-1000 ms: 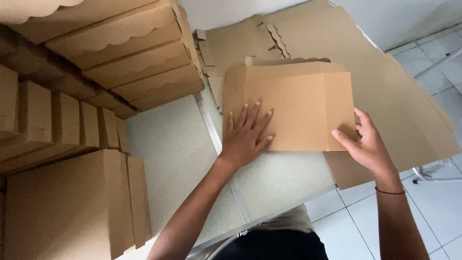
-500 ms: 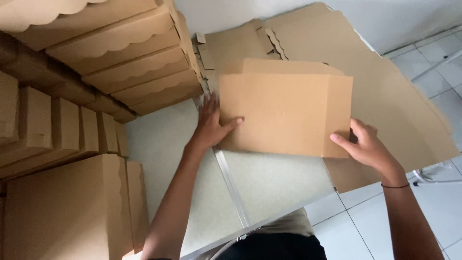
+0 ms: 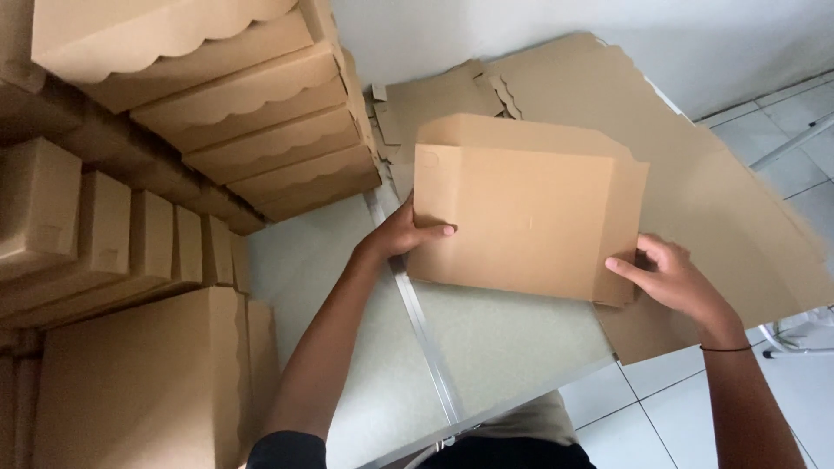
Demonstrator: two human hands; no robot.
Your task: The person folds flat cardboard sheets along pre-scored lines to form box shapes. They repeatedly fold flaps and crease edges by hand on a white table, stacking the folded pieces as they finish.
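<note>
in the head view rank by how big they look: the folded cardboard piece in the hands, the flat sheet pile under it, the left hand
1. flat sheet pile, largest, though partly covered.
2. folded cardboard piece.
3. left hand, smallest.
The piece is lifted nearer the camera, so it looks somewhat bigger than it is.

Pretty cramped spot from where I'm standing. The whole left side is walled off by the stack of scallop-edged boxes (image 3: 252, 122) up top and rows of folded cartons (image 3: 130, 243) below it, so nothing gets through there. The only open stretch of bench (image 3: 495, 339) is the grey patch in front of the person, split by a metal strip (image 3: 426, 339), between the left hand (image 3: 404, 234) and right hand (image 3: 673, 282). The flat cardboard sheet (image 3: 521, 217) they're gripping at both ends covers the middle, and a pile of flat cardboard blanks (image 3: 695, 174) fills the back right, overhanging the edge. Off to the right it's tiled floor (image 3: 782, 130), open apart from a metal leg (image 3: 795, 139).
</note>
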